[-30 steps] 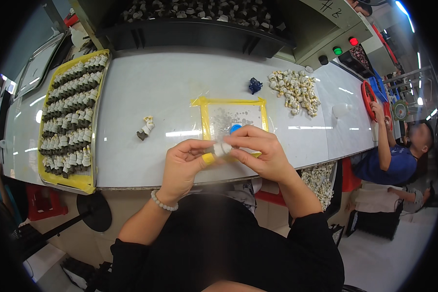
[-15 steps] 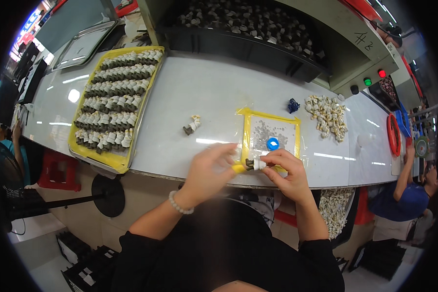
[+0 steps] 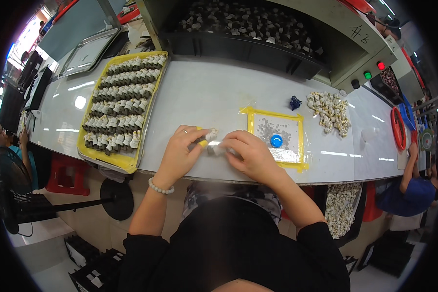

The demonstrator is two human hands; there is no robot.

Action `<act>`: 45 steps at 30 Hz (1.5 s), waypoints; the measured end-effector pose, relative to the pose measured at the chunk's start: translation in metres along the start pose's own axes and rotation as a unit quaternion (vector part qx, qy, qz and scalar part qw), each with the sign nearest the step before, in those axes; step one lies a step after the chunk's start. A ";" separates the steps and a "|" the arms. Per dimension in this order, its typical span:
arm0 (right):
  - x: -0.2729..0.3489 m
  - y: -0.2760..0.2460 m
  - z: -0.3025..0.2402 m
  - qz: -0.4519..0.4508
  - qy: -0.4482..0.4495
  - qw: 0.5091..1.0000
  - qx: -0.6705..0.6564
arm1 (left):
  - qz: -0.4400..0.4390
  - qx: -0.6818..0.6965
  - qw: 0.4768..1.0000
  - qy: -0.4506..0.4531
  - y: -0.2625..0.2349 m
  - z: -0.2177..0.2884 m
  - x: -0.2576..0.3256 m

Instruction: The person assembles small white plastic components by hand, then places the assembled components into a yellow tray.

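My left hand (image 3: 181, 151), with yellow covers on its fingertips and a bead bracelet at the wrist, pinches a small white-and-dark figurine (image 3: 212, 134). Just below it, a second figurine (image 3: 216, 149), smeared by motion, is at the fingertips of my right hand (image 3: 250, 155), which appear closed on it. Both hands are low over the white table, left of a square pad edged with yellow tape (image 3: 301, 141). On that pad sits a round blue cap (image 3: 276, 141) among grey spots.
A yellow-lined tray (image 3: 114, 163) of figurines in rows stands at left. Loose pale pieces (image 3: 330, 113) lie in a heap at right, near a dark blue lump (image 3: 295, 102). Behind is a machine (image 3: 345, 73) with a black bin (image 3: 238, 58) of pieces. Co-workers sit at both sides.
Both hands have moved left, away from the taped pad. My left hand has taken hold of the figurine that lay on the table; my right hand has brought its own figurine beside it.
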State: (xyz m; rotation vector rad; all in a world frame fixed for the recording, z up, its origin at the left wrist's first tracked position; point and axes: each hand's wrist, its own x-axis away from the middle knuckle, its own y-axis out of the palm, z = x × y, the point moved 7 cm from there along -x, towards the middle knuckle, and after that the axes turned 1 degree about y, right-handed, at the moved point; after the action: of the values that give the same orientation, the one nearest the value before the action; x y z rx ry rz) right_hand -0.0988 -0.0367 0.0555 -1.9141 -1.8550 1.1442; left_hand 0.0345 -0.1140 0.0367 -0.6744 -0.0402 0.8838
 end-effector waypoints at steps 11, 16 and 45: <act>-0.004 0.012 -0.008 0.025 -0.012 0.998 0.064 | 0.031 -0.004 0.999 0.041 0.001 -0.005 0.008; -0.001 0.010 -0.012 0.036 -0.033 0.997 0.065 | -0.023 0.025 0.999 0.023 0.006 0.003 0.009; 0.018 0.023 -0.005 -0.001 0.047 0.999 0.021 | 0.403 -0.298 0.843 -0.195 -0.264 -0.096 0.144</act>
State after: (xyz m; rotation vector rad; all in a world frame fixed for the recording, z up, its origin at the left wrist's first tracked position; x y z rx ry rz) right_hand -0.0805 -0.0221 0.0374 -1.9087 -1.7704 1.0635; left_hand 0.3418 -0.1769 0.0747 -1.1108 -0.4396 1.8625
